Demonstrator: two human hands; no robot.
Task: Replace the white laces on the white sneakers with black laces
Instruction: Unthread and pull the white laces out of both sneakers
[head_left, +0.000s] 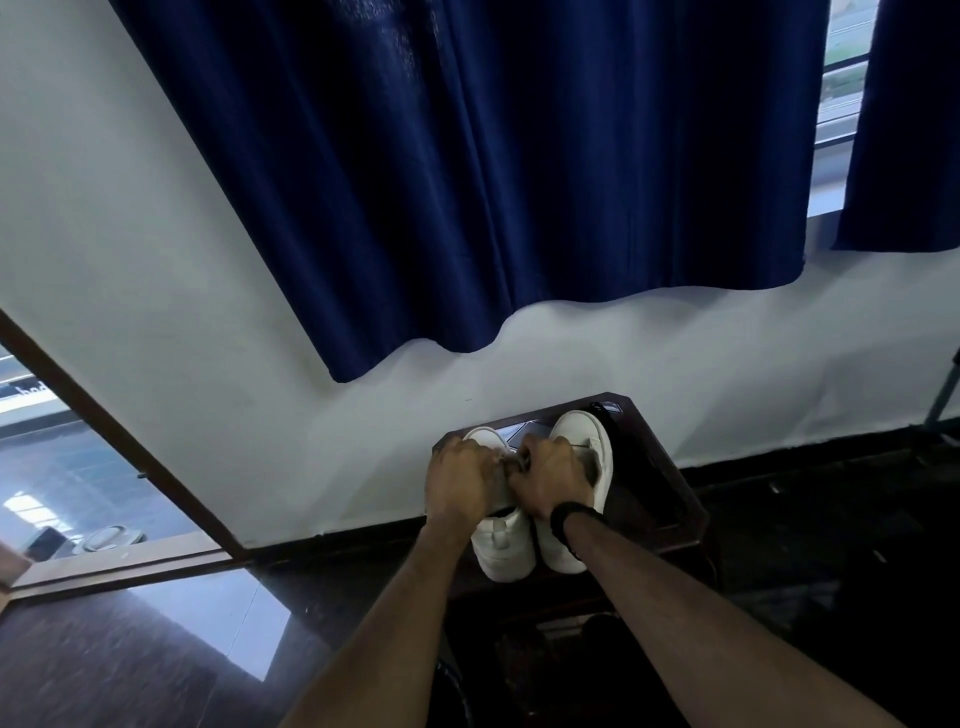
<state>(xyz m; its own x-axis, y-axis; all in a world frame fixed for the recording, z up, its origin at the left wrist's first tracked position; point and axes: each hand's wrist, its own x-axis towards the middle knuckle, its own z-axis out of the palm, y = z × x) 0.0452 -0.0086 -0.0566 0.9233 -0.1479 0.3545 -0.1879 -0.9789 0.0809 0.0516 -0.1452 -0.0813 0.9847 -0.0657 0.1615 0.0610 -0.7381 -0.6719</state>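
Both sneakers (519, 540) sit lower center on dark wood table (670, 493). My left hand (460, 480) & right hand (550, 480) curl onto left shoe's top. Blue curtain (467, 156), white wall (130, 234) behind.

hands (511, 475) hide laces, sneaker (501, 545) blurred

Two white sneakers (574, 540) are sitting side by side on a small dark desk (670, 499) against the wall. Both hands are working at the left sneaker (506, 551): the left hand (460, 480) and right hand (550, 480) are curling over its lacing area, knuckles nearly touching. A blue curtain (467, 166) is hanging above.
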